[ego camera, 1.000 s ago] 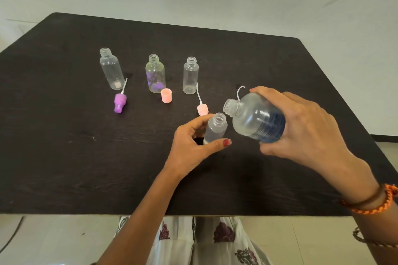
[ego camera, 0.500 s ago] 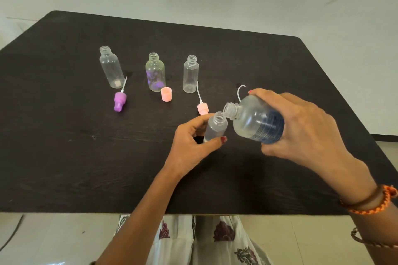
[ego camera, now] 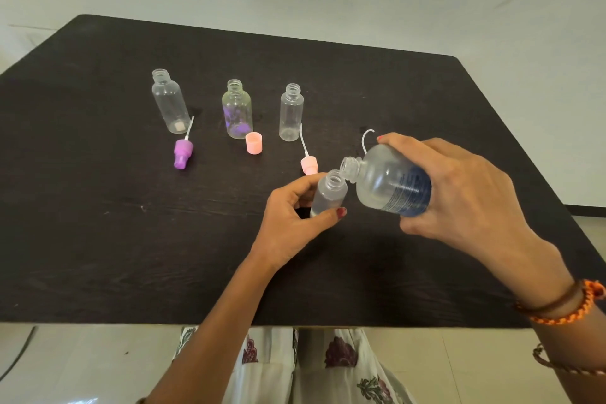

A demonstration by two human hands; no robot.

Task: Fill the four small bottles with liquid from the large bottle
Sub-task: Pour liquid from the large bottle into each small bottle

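A person at a dark table (ego camera: 98,239) tips a large bottle (ego camera: 390,182) toward a small bottle (ego camera: 329,192), the two mouths all but touching. The right hand (ego camera: 459,193) wraps the large bottle's body, fingers curled over the top and thumb beneath, holding it nearly on its side so that its long axis runs right to left, the open neck pointing left and slightly down. The left hand (ego camera: 290,218) pinches the small bottle between thumb and fingers, holding it upright with a slight lean to the right, its mouth just below and left of the big neck. Whether liquid is passing cannot be told.

The pour appears to turn on that one alignment: the large neck must sit over the small opening, which lies directly left of the right hand.

Three other small bottles (ego camera: 234,108) stand uncapped in a row farther back and to the left, well apart from both hands, the left hand the nearer. A purple spray cap (ego camera: 183,154), a pink cap (ego camera: 254,143) and a pink spray cap (ego camera: 309,165) lie before them.
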